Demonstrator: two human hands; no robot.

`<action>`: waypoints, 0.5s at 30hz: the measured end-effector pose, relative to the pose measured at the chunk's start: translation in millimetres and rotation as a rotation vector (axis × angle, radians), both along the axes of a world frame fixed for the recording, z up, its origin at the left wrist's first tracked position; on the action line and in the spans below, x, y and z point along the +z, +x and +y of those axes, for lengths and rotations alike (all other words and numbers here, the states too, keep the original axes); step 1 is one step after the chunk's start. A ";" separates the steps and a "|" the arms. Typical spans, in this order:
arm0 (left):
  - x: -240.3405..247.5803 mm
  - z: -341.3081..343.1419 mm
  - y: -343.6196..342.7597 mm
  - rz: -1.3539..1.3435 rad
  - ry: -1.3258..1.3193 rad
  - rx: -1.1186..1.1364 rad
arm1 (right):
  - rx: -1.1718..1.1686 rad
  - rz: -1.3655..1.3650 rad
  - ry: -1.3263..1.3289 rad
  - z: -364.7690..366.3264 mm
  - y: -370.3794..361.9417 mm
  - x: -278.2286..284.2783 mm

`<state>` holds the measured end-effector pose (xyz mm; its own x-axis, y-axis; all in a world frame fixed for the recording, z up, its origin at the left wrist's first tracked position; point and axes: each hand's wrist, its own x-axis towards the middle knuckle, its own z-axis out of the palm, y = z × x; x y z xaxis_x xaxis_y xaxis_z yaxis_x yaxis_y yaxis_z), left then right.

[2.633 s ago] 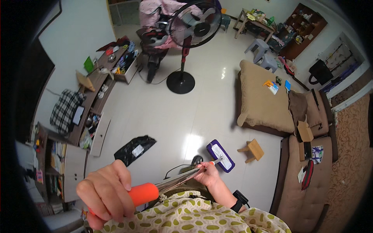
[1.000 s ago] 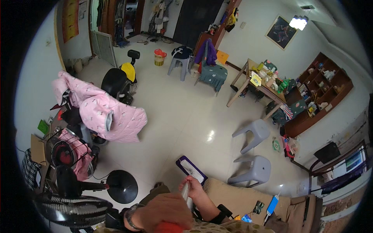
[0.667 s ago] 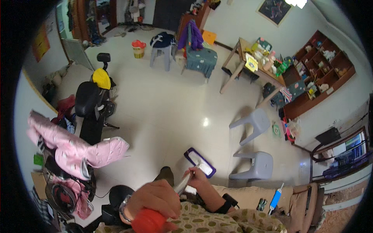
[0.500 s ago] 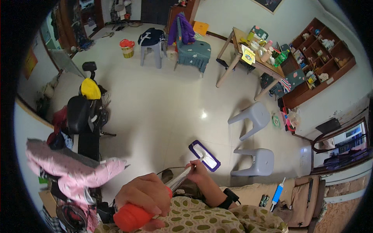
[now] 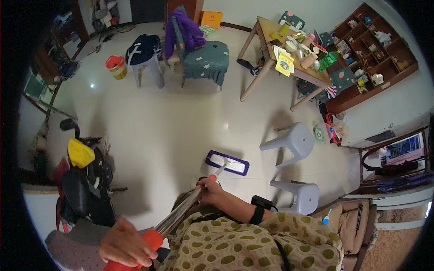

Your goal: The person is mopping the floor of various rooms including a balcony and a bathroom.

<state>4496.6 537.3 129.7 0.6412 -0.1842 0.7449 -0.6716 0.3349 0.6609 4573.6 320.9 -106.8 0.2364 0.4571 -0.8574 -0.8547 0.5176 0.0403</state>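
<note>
A flat mop [image 5: 178,212] runs diagonally across in front of my body, its silvery pole ending in an orange-red grip at the lower left. My left hand [image 5: 124,244] is closed around that grip. Farther down the pole, my right hand [image 5: 210,190] wraps it close to a small orange-red collar. The mop's white plate with a purple fringed pad [image 5: 235,171] lies flat on the pale tiled floor [image 5: 158,135]. My spotted clothing covers the bottom middle of the view.
Two grey plastic stools [image 5: 296,140] stand right of the mop head. A scooter [image 5: 81,185] with a yellow cover is at left. Farther off are a cloth-covered chair [image 5: 205,58], a stool with dark clothing [image 5: 144,49], a bin [image 5: 116,67] and a cluttered table [image 5: 294,54]. A sofa [image 5: 348,221] sits lower right.
The mop head has turned and now lies more crosswise, slightly farther forward and left. My left hand has moved down and left with the grip. The whole view has shifted; the pink garment has left it.
</note>
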 end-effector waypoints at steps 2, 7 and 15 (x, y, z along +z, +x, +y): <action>21.2 29.3 29.1 -0.022 0.179 -0.131 | 0.034 -0.009 -0.024 29.7 36.1 -1.8; 11.6 62.7 90.9 0.173 0.147 0.454 | 0.062 -0.104 -0.169 77.3 123.9 -18.2; 17.8 101.6 251.4 0.205 0.248 0.641 | -0.137 -0.106 -0.645 112.7 261.2 -39.0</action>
